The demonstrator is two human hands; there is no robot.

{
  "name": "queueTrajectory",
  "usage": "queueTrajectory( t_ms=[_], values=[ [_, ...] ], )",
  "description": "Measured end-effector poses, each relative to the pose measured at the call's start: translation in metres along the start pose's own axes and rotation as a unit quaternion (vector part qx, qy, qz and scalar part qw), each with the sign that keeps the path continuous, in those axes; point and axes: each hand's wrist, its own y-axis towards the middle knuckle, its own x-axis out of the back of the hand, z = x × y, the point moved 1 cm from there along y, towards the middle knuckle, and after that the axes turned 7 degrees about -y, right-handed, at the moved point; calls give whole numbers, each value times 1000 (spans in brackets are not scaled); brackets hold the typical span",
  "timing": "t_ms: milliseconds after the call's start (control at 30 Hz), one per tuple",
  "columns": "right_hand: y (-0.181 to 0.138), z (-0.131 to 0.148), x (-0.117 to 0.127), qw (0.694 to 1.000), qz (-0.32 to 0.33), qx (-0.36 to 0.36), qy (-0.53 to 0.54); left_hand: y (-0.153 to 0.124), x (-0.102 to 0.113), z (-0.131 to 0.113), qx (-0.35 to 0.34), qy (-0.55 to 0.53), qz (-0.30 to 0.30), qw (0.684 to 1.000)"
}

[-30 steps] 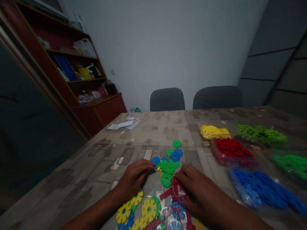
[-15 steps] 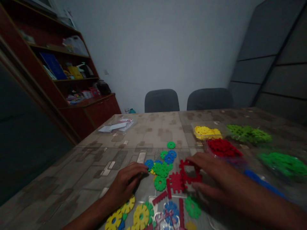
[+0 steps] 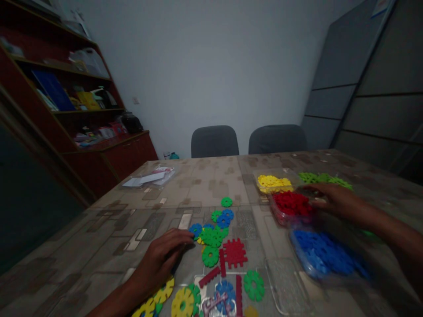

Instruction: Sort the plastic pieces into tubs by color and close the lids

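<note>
My left hand (image 3: 161, 262) lies on the patterned table (image 3: 99, 246), fingers loosely flat, tips beside a blue disc (image 3: 195, 230) at the edge of a cluster of green and blue discs (image 3: 213, 237). My right hand (image 3: 333, 200) reaches out to the right and hovers at the far edge of the clear tray of red pieces (image 3: 291, 203); its fingers are blurred. A red square piece (image 3: 235, 253) and a green disc (image 3: 210, 256) lie between the hands. Yellow gear pieces (image 3: 181, 304) and a green gear (image 3: 254, 285) sit near the front edge.
Clear trays hold yellow pieces (image 3: 272, 181), blue pieces (image 3: 320, 255) and green pieces (image 3: 322, 178); an empty clear lid (image 3: 284, 281) lies in front. A plastic bag with papers (image 3: 148, 178) lies far left. Two grey chairs (image 3: 214, 141) stand behind; a shelf unit (image 3: 66, 101) is at left.
My right hand lifted a red frame piece from the middle of the table and swung right to the red tray. The left hand stayed put.
</note>
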Motion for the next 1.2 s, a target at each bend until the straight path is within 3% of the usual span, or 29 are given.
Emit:
queueTrajectory(
  t_ms=[167,367,533,633,733,800,900,1200],
  values=[
    [6,5,-8,1000,7,18,-8,2,0,-3,21,-14,-1,1000],
    [6,26,5,999,-29,30,-5,3,-1,-5,43,-20,3,999],
    [-17,114,-2,983,13,174,61,4,-2,-7,44,-38,16,998],
    [-40,175,-17,940,127,287,135,3,-1,-6,45,-46,16,998],
    [-58,208,-34,938,196,238,159,2,-1,-5,51,-51,14,997],
    [-64,214,-45,945,210,205,144,2,-2,-5,57,-56,14,997],
    [-66,208,-53,934,209,255,139,3,-1,-7,72,-65,11,995],
    [-58,197,-46,919,213,280,177,10,16,-1,166,-63,-29,984]
  ],
)
